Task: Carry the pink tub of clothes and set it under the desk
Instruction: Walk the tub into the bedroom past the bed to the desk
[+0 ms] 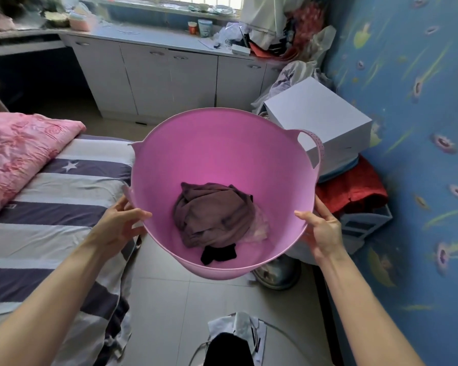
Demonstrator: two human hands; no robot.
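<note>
I hold the pink tub (217, 151) in the air above the tiled floor, tilted so its inside faces me. A brown garment (212, 212), a black piece and something pale lie in its bottom. My left hand (122, 223) grips the tub's near left rim, thumb inside. My right hand (321, 228) grips the near right rim. One loop handle (313, 146) sticks out on the tub's right. The desk (24, 38) runs along the far left wall, with a dark open space (35, 75) beneath it.
A bed with a striped sheet (50, 207) and pink quilt (19, 151) fills the left. White cabinets (169, 80) stand ahead under the window. A white box (317, 120), red cloth and crates crowd the right by the blue wall. A narrow floor strip (185, 307) runs between.
</note>
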